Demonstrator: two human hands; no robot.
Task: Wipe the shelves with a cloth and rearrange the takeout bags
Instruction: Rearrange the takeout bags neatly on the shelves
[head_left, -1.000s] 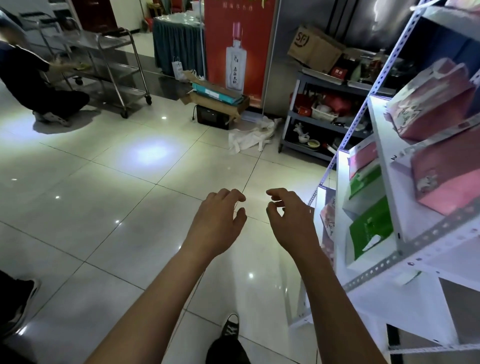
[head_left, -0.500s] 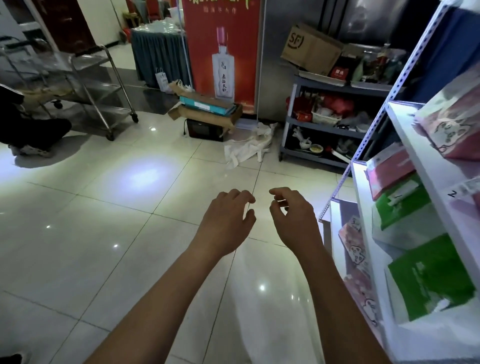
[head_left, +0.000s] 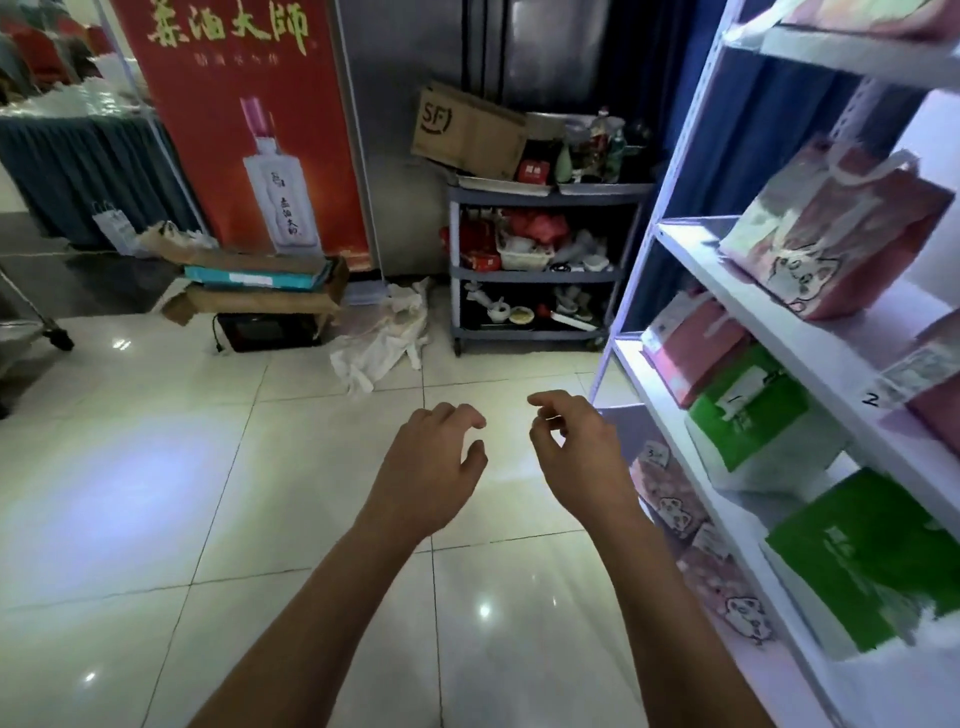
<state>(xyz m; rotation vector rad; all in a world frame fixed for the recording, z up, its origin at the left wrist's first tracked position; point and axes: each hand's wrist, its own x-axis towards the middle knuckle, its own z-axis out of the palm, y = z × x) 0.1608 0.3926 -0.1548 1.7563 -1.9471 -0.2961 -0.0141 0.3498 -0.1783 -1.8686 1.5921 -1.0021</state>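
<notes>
- Both forearms stretched out over the tiled floor (head_left: 218, 467); left hand (head_left: 431, 467) and right hand (head_left: 582, 462) side by side, apart, fingers loosely curled, holding nothing. No cloth in either.
- Just to the right, white shelves (head_left: 675, 395) with takeout bags: green bags (head_left: 748, 410) and a pink bag (head_left: 691, 343) on a middle level, pink cat-print bags (head_left: 670, 499) leaning on the lowest, a larger pink bag (head_left: 836, 228) tilted on the level above.
- Farther off, a crumpled white cloth (head_left: 384, 343) on the floor beside a grey cart (head_left: 540, 270) stacked with clutter; probably the wiping cloth, though not certain.
- Beyond, a red poster (head_left: 244, 124) and a cardboard box (head_left: 467, 130).
- Risks, as judged: wiping with a cloth picked off the floor could smear dirt onto the shelves; reaching in with bags tilted and leaning could tip one off the edge; glossy tiles could mean a slip while stepping toward the cloth.
</notes>
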